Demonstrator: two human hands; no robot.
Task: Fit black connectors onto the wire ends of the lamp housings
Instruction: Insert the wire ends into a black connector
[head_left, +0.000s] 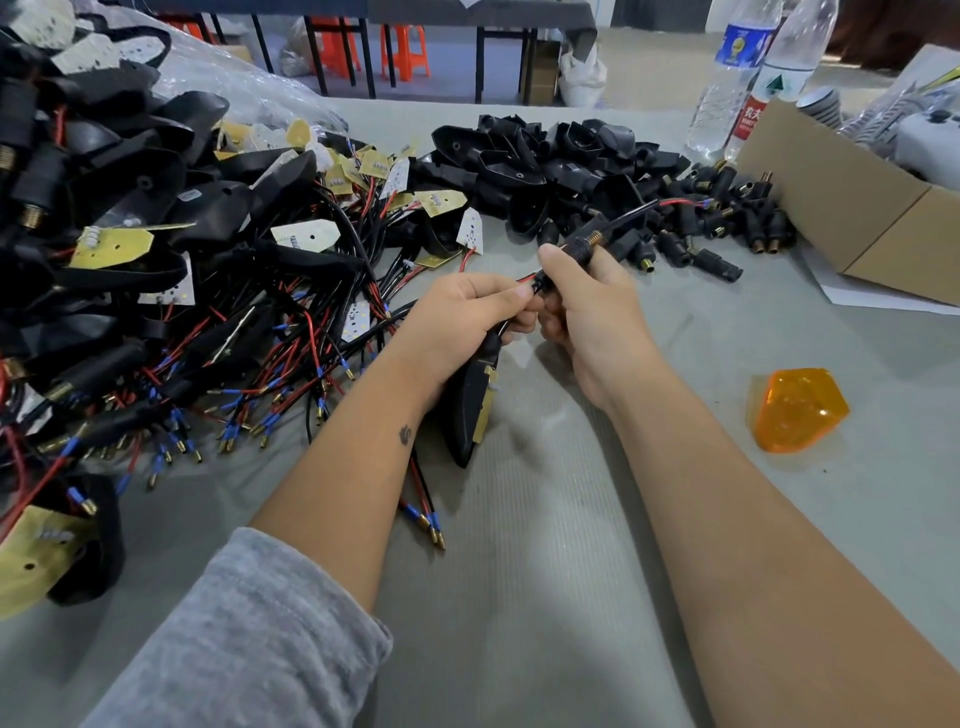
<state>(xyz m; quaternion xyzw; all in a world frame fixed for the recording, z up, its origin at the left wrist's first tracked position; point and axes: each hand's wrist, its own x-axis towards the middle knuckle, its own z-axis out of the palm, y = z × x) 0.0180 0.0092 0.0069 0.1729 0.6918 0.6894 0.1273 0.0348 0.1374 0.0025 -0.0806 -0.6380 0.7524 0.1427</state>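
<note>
My left hand (467, 317) holds a black lamp housing (475, 402) that hangs below the palm, and its thumb and fingers pinch the wires near the top. My right hand (587, 306) grips a black connector (579, 245) with a brass threaded tip, held just above the left fingers. A red and a black wire (652, 207) stick out past the brass tip toward the far right. Another wire pair with blue sleeves and brass pins (423, 512) lies on the table under my left forearm.
A big heap of wired housings (171, 291) fills the left side. Loose empty housings (524, 166) and connectors (727, 218) lie at the back. A cardboard box (852, 218), two water bottles (748, 78) and an orange lens (795, 408) are on the right.
</note>
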